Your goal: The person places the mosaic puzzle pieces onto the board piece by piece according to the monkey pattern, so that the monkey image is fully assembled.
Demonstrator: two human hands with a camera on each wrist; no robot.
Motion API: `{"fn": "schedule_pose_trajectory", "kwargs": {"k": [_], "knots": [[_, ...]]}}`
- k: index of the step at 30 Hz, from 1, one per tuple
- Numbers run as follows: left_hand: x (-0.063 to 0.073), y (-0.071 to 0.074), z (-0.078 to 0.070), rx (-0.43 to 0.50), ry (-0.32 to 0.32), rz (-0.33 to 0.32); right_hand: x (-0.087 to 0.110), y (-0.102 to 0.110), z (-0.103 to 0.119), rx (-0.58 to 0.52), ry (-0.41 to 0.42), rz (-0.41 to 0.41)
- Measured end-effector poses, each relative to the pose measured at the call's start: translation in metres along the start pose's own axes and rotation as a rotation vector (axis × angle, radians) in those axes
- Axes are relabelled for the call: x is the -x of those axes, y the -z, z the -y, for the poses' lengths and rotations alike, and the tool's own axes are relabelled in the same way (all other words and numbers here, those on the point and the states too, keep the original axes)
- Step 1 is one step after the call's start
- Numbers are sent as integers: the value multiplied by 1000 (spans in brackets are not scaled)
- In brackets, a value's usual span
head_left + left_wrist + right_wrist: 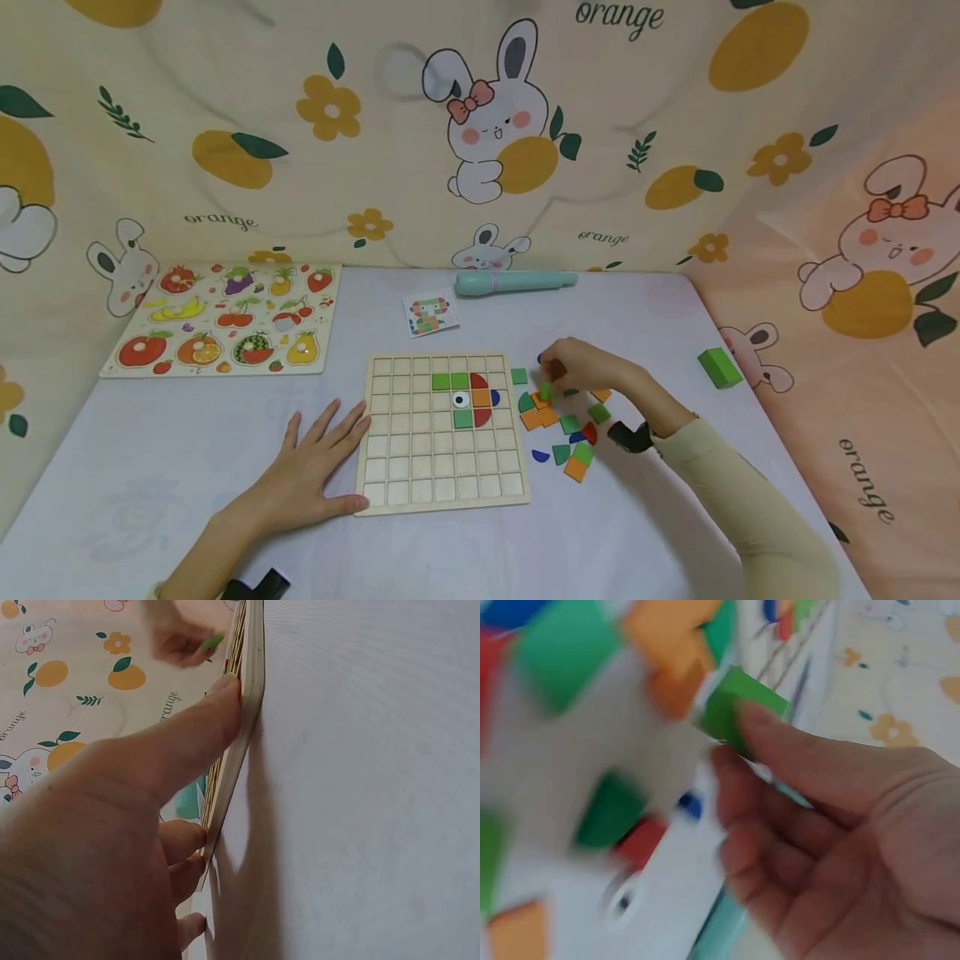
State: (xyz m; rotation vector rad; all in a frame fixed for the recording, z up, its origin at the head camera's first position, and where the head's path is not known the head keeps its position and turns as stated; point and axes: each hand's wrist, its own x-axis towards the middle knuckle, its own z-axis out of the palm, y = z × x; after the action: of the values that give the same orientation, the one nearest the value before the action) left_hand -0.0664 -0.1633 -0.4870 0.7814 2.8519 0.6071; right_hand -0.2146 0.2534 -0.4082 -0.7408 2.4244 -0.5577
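Observation:
My right hand (588, 367) pinches a light green square tile (739, 709) between thumb and index finger, over loose pieces right of the board. In the head view, my left hand (303, 471) lies spread at the left edge of the wooden grid board (408, 467), its thumb and fingertips on the rim. The board's upper right cells hold green tiles (450, 382), red quarter-rounds (480, 417), an orange square (481, 398), a blue half-round (495, 398) and an eye tile (461, 400). Part of the loose pile is hidden under my right hand.
Loose orange squares (531, 419), a blue half-round (541, 457) and other pieces lie right of the board. Behind it are a pattern card (431, 313) and a teal pen-shaped object (517, 283). A fruit puzzle board (202, 333) lies back left; a green block (720, 368) sits far right.

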Motion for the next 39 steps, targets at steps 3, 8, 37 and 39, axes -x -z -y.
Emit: {"fn": "schedule_pose_trajectory", "kwargs": {"k": [3,8,37,39], "knots": [[0,0,0,4,6,8,-24,0,16,-75,78,-64],[-1,0,0,8,3,7,-68,-13,53,-110,235,-102],[0,-1,2,9,-21,-17,-119,-60,103,356,322,-188],[0,0,2,7,-21,-17,-119,-61,102,366,308,-183]]}}
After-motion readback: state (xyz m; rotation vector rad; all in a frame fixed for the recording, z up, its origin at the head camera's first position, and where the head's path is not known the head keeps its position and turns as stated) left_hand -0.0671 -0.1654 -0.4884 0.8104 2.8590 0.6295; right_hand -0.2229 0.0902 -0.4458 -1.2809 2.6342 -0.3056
